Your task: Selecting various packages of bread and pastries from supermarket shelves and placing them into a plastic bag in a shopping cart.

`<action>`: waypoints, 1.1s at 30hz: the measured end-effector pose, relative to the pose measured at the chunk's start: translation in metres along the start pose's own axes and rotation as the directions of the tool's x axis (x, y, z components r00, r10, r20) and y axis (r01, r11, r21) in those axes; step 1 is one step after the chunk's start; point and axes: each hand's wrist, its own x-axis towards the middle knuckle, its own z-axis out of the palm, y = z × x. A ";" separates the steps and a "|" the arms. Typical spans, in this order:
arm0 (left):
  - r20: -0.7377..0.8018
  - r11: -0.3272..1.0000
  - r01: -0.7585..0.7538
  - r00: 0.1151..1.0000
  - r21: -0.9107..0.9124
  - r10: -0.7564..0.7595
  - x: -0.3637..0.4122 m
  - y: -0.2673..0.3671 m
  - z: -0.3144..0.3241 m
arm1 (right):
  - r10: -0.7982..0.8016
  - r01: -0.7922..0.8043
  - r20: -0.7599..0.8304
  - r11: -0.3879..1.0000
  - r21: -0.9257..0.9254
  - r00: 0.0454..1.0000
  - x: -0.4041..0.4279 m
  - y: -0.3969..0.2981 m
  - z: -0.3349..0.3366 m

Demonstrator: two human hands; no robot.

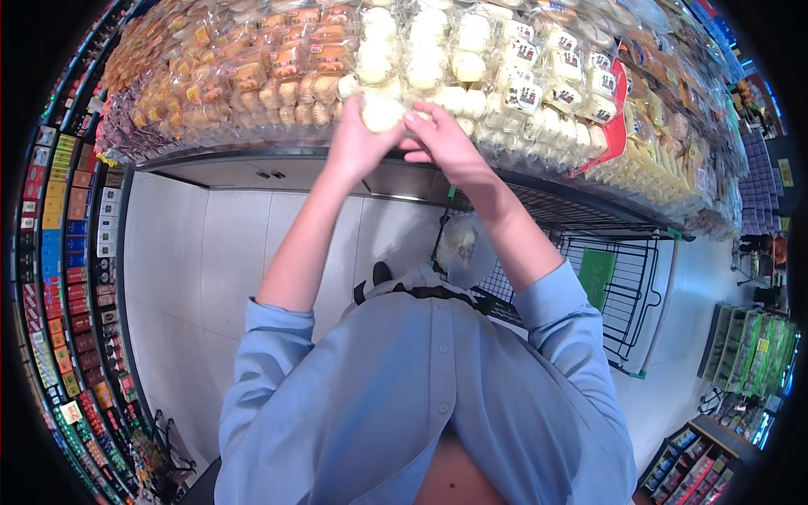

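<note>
At the front edge of a heaped bakery display, my left hand [358, 146] grips a pale round packaged bun [382, 113] in clear wrapping. My right hand [449, 140] is close against the bun's right side, its fingers spread and partly bent. Whether those fingertips pinch the wrapping cannot be made out. Behind both hands stand rows of white wrapped buns [429, 50]. Brown wrapped cakes [287, 60] lie left of them, and white packs with black printing [524, 95] lie to the right.
A black wire shopping cart [622, 297] with green corners stands by my right side, holding a clear plastic bag [467, 249]. A red divider [615, 139] splits the display on the right. Shelves of boxed goods [69, 252] line the left across the tiled floor [233, 233].
</note>
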 end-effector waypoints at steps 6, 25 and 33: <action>0.248 0.967 0.021 0.968 -0.254 0.044 -0.056 0.025 0.021 | -0.078 0.053 0.084 0.963 0.265 0.993 -0.052 0.003 -0.016; 0.545 0.287 0.482 0.813 -0.828 0.204 -0.125 0.081 0.020 | -0.238 0.235 -0.012 0.946 0.222 0.971 -0.177 -0.016 -0.055; 0.470 0.297 0.424 0.876 -0.856 0.105 -0.139 0.091 0.027 | -0.297 0.306 -0.136 0.951 0.044 0.945 -0.184 -0.009 -0.060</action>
